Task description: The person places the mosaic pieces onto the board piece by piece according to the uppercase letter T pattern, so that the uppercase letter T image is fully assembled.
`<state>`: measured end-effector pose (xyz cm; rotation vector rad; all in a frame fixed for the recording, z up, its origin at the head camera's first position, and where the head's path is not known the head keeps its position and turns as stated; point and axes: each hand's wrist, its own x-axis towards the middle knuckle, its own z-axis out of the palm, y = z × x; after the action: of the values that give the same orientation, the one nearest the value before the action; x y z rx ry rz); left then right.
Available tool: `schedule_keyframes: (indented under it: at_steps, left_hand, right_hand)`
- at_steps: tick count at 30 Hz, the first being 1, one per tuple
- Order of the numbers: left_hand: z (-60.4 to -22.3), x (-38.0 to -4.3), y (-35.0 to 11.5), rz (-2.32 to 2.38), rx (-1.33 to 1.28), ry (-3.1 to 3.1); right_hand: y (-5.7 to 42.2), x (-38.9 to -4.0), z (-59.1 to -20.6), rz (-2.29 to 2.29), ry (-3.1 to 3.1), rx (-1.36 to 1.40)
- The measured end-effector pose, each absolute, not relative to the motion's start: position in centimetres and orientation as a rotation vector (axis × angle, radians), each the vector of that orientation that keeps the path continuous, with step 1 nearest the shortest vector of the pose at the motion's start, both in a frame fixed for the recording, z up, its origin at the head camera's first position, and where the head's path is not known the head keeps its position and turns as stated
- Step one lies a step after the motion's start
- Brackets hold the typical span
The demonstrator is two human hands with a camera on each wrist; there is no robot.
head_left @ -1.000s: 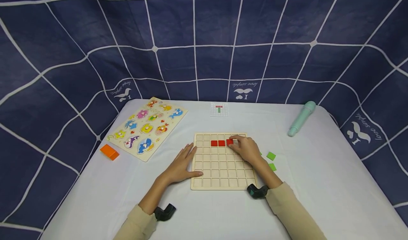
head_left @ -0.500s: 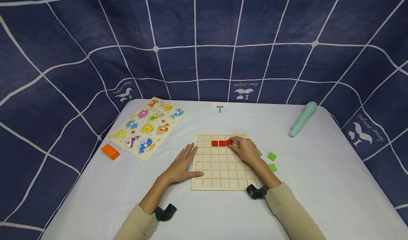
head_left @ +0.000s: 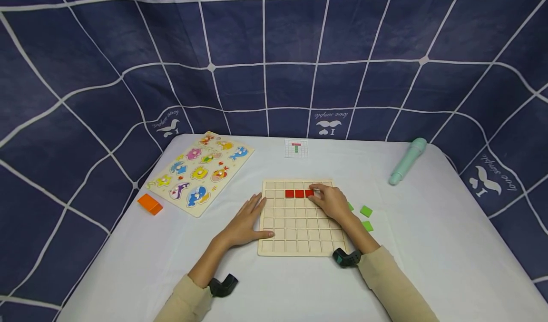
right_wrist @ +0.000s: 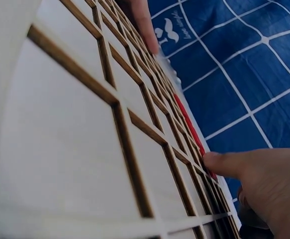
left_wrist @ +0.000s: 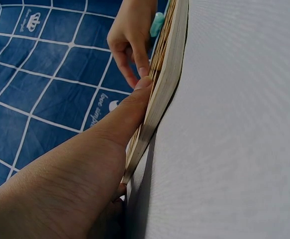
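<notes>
A pale wooden grid board lies flat at the middle of the table. In its second row from the far side, two red square tiles sit side by side, with a third red tile to their right. My right hand has its thumb and index finger at the right part of that third tile, partly covering it. In the right wrist view, the thumb tip meets the red strip of tiles. My left hand rests spread along the board's left edge, thumb over the rim.
Several green tiles lie right of the board, partly behind the right forearm. A pattern card is beyond the board. An animal peg puzzle and an orange block are at left, a mint-green microphone-shaped toy at right.
The third red tile has gone from slightly askew to level in its cell, in line with the other two. The left hand stays in place on the board.
</notes>
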<state>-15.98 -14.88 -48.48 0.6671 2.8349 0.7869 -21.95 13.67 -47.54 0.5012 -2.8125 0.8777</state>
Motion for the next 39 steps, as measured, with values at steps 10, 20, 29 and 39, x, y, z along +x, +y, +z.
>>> schedule_keyframes:
  at_steps: [10, 20, 29, 39]
  left_hand:
    - [-48.5, -15.9, -14.8, 0.789, 0.670, 2.842]
    - [-48.5, -15.9, -14.8, 0.785, 0.659, 2.832]
    - [-48.5, -16.1, -14.9, 0.782, 0.654, 2.830]
    - [-48.5, -16.1, -14.8, 0.790, 0.654, 2.829]
  right_hand:
    - [15.1, -20.6, -46.6, 0.941, -2.762, 0.479]
    - [20.1, -18.4, -47.1, 0.839, -2.671, 0.476]
    - [23.1, -17.3, -47.4, 0.783, -2.626, 0.481]
    - [23.1, -17.3, -47.7, 0.781, -2.695, 0.462]
